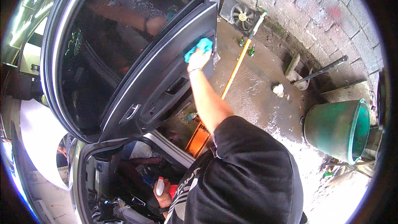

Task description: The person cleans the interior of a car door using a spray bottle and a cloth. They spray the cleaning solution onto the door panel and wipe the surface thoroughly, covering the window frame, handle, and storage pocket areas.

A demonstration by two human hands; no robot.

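Note:
My right hand (199,59) presses a turquoise cloth (204,45) to the inner trim panel of an open car door (168,56), near its far end. Below the cloth, the panel has a pull-handle recess (178,86). The inner door handle (133,109) sits closer to the hinge side. Low in the view, my left hand (163,196) grips a spray bottle with a white and red trigger head (160,186). Part of its red body shows beside my shirt. The dark window glass (124,28) reflects my arm.
The car's cabin (124,174) opens at lower left. On the wet floor are an orange floor jack (197,139), an orange pole (237,68), green bottles (251,51) and a radiator fan (242,16). A green bucket (332,130) lies tipped near the block wall (323,12).

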